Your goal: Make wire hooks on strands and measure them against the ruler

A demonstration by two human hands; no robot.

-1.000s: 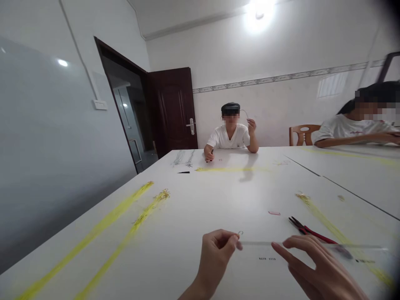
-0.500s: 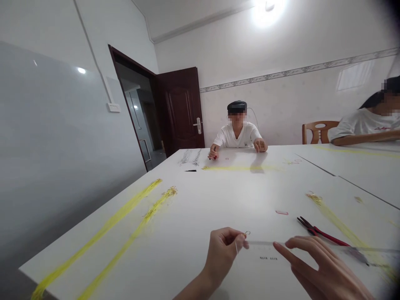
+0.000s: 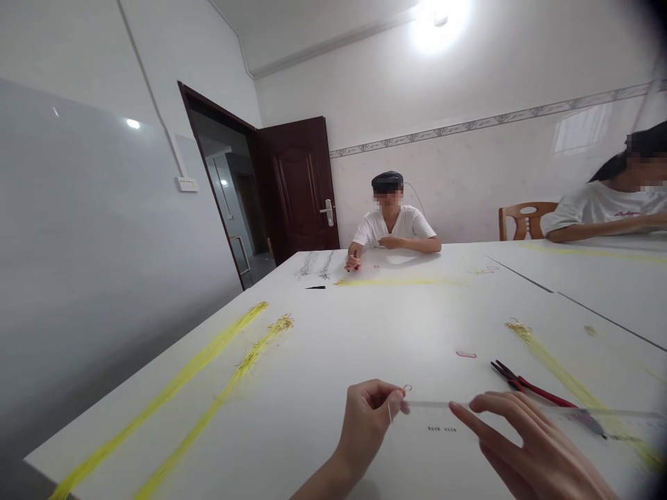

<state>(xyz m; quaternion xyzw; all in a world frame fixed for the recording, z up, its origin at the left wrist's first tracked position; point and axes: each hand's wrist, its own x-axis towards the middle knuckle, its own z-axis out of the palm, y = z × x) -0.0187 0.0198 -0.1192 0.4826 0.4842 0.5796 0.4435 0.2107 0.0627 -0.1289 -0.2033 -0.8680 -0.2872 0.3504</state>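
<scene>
My left hand (image 3: 365, 423) is closed in a pinch on a small fish hook (image 3: 408, 388), whose curved end sticks up past the fingertips. A short pale end of line (image 3: 390, 414) hangs below the thumb. Between my hands lies a clear ruler (image 3: 427, 417) with dark printing, flat on the white table. My right hand (image 3: 531, 441) rests over the ruler with its fingers apart, the index fingertip on the ruler's upper edge. Whether a thin line runs between my hands is too fine to tell. Red-handled pliers (image 3: 542, 394) lie just beyond my right hand.
Yellow line bundles with hooked ends lie at left (image 3: 198, 361), centre-left (image 3: 224, 396) and right (image 3: 552, 361). A small red-edged tag (image 3: 465, 354) lies beyond the ruler. Across the table (image 3: 365, 326), one person (image 3: 393, 226) sits facing me; another person (image 3: 620, 201) sits at right.
My hands hold nearly the same pose over the ruler; the view has shifted slightly. The person opposite has lowered a raised hand and laid that forearm across the body.
</scene>
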